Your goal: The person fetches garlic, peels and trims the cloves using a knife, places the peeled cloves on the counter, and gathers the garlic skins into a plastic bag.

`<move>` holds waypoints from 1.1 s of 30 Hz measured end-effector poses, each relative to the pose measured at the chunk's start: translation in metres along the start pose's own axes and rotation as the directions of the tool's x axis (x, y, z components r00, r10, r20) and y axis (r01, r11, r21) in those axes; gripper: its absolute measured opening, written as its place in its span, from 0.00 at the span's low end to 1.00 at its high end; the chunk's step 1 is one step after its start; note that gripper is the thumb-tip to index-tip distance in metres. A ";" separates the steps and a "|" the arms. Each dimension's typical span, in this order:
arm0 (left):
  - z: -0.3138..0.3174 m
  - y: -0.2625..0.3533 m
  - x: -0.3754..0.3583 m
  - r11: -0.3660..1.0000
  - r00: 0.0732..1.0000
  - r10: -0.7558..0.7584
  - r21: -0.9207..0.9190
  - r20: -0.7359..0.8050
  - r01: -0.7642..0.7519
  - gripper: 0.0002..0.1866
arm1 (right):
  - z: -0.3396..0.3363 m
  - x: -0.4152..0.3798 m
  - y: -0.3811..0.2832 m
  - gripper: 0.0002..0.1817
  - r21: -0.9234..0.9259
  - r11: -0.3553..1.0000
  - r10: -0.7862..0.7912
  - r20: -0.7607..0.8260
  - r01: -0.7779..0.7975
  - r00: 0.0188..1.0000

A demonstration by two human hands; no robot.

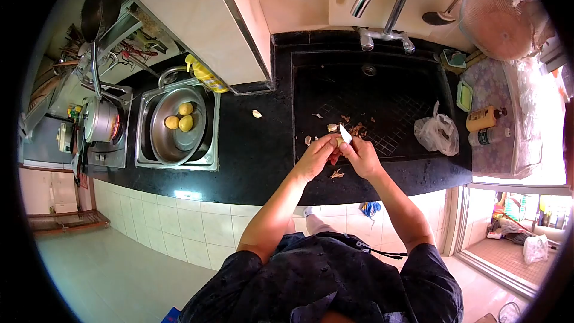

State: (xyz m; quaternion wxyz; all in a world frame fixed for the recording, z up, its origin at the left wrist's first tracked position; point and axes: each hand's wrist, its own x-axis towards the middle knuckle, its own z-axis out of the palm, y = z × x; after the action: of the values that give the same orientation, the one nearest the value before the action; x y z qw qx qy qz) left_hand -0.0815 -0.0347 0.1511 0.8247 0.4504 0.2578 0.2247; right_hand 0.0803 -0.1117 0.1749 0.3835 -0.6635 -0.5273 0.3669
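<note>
Over the front edge of the black sink, my left hand (315, 160) and my right hand (362, 159) meet with fingers closed. A small pale piece that looks like a garlic clove (339, 142) is pinched in my left fingers. My right hand grips a small knife, its pale blade (345, 133) pointing up and away beside the clove; the handle is hidden in the palm. Scattered brownish peelings (357, 130) lie in the sink just beyond my hands, and another peeling (337, 173) rests on the counter edge below them. One pale clove (256, 113) sits apart on the counter at left.
A chrome faucet (388, 12) arches over the black sink (382, 78). Inside it, a clear plastic bag (437, 131) lies at right. Left, a metal bowl (164, 107) holding three yellowish potato-like items stands in a steel sink, near a pot (100, 121) on the stove. Bottles (483, 119) stand right.
</note>
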 end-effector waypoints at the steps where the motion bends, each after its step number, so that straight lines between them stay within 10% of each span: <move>1: 0.001 0.001 0.000 0.999 0.999 0.033 0.032 0.000 -0.033 0.18 | -0.001 0.000 -0.003 0.22 -0.061 0.998 0.005 -0.027 -0.007 1.000; 15: 0.011 0.009 -0.003 0.875 0.989 0.093 0.483 -0.112 -0.028 0.16 | -0.004 0.003 -0.013 0.21 -0.241 0.969 -0.077 -0.080 0.055 0.994; 18: 0.026 0.004 -0.002 0.899 0.952 0.179 0.435 -0.249 -0.056 0.15 | 0.003 0.005 0.002 0.21 -0.371 0.926 -0.132 -0.158 0.065 0.979; 22: 0.012 -0.010 0.003 0.983 0.987 -0.007 -0.183 -0.161 -0.023 0.12 | 0.007 0.003 0.008 0.20 -0.395 0.914 -0.177 -0.196 0.088 0.965; 30: 0.007 -0.025 0.014 0.977 0.876 0.057 -0.155 -0.479 -0.148 0.13 | 0.011 -0.013 -0.004 0.18 -0.408 0.867 -0.319 -0.016 0.285 0.948; 33: 0.007 0.005 -0.001 0.998 0.925 0.018 -0.046 -0.380 -0.039 0.14 | 0.009 -0.004 0.008 0.19 -0.401 0.910 -0.166 -0.110 0.109 0.980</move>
State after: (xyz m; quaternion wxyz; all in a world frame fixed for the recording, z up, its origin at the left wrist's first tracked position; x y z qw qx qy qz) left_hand -0.0789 -0.0376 0.1589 0.7676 0.3803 0.3998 0.3261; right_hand 0.0755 -0.1156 0.1640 0.3040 -0.7125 -0.6069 0.1777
